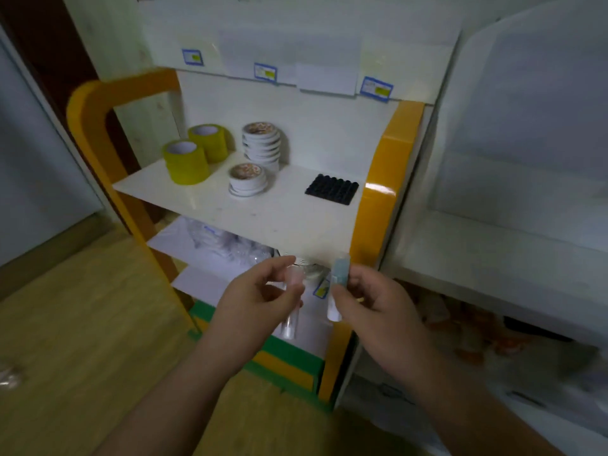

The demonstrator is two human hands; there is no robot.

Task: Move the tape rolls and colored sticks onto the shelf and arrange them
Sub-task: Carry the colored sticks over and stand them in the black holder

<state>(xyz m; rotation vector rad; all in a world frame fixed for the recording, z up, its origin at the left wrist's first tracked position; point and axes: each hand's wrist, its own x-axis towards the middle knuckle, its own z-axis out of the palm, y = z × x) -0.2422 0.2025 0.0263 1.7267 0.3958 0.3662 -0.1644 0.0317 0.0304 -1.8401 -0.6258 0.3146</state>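
Observation:
My left hand (253, 301) pinches a pink-capped stick (291, 304) held upright just below the shelf's front edge. A blue-capped stick (339, 284) is gripped by my right hand (371, 304) right beside it. On the white shelf (279, 212) stand two yellow tape rolls (194, 153) at the left. A tall stack of white tape rolls (262, 143) stands behind a short stack of white tape rolls (247, 180). A black ridged holder (331, 189) lies at the shelf's right.
Orange side frames (385, 192) bound the shelf left and right. Blue price labels (376, 88) hang from the board above. A lower shelf holds clear plastic bags (223, 241). A white cabinet (513, 192) stands to the right, wooden floor (82, 307) to the left.

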